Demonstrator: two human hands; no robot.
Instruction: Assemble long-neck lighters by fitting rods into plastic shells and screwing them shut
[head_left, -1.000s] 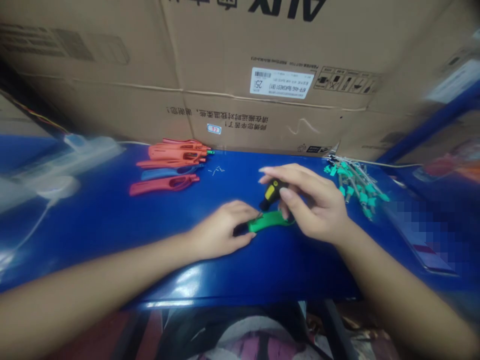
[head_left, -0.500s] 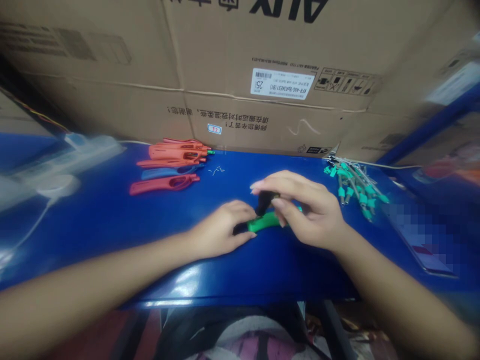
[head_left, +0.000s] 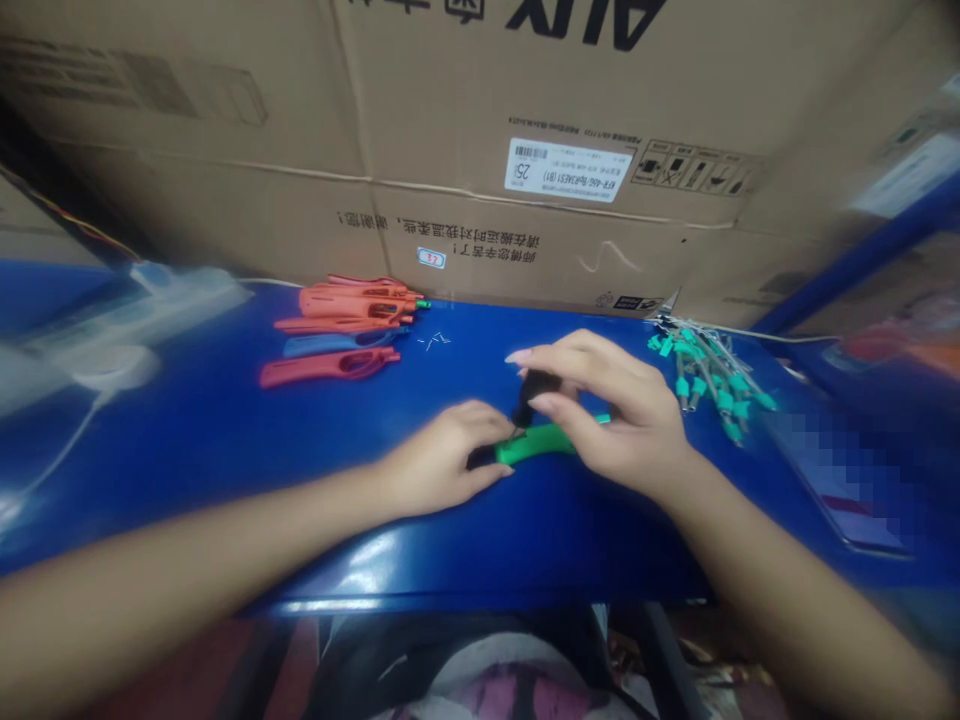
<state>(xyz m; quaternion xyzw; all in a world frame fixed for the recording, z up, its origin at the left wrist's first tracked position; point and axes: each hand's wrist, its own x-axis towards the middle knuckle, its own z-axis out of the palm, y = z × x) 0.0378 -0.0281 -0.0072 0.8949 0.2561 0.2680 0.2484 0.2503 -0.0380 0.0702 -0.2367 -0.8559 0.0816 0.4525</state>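
My left hand (head_left: 461, 450) is closed on the left end of a green lighter handle (head_left: 541, 441), which lies along the blue table. A dark part shows between its thumb and fingers. My right hand (head_left: 611, 410) curls over the handle's other end. Between thumb and fingertips it grips a small black piece (head_left: 534, 392), upright and slightly tilted, with its thin lower end at the handle near my left fingertips. The exact kind of the black piece cannot be made out, and my right hand hides part of the handle.
Orange, blue and red lighter handles (head_left: 330, 368) lie stacked at the back left, beside tiny thin metal pieces (head_left: 433, 341). Metal rods with teal ends (head_left: 724, 385) are heaped at right, near a phone (head_left: 847, 490). A cardboard box (head_left: 450, 120) stands behind; a power strip (head_left: 172, 310) is left.
My right hand and the black piece have shifted slightly, showing more of the thin lower end. My left hand and the green handle stay put.
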